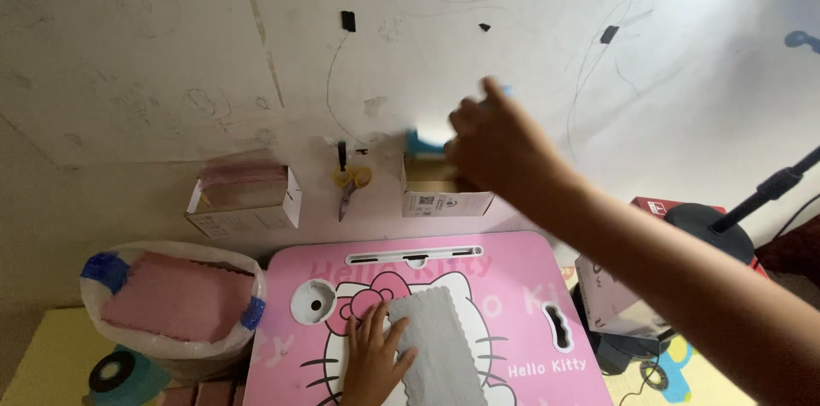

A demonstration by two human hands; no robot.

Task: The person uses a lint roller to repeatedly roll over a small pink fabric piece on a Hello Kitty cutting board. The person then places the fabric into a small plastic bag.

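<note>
Grey cloth [440, 346]: folded, nubby microfibre with a scalloped edge; lies lengthwise near the front edge of the pink tabletop [521, 269], just left of centre.
Left hand [373, 359]: flat, fingers spread, pressing the cloth's left edge against the tabletop.
Right hand [495, 146]: raised toward the wall, blurred; curled around something light blue [424, 143], though I cannot tell how firm the grip is. It sits at the mouth of the right carton.
Tabletop: smooth pink plastic, rounded corners, white cartoon cat print, white lettering at lower right; round cup hole [313, 302] near the left edge, slot handle [414, 251] along the back edge, small slot [558, 325] at the right edge.
Right carton [444, 192]: open cardboard box fixed to the wall, white label patch on its front.
Left carton [243, 199]: same kind, holding a stack of pink cloths.
Scissors [348, 184]: yellow handles, hanging on the wall between the cartons.
Bag [171, 299]: white plastic with blue patches, beside the tabletop's left edge, full of pink scalloped cloths.
Wall [171, 47]: scuffed white, pen scribbles.
</note>
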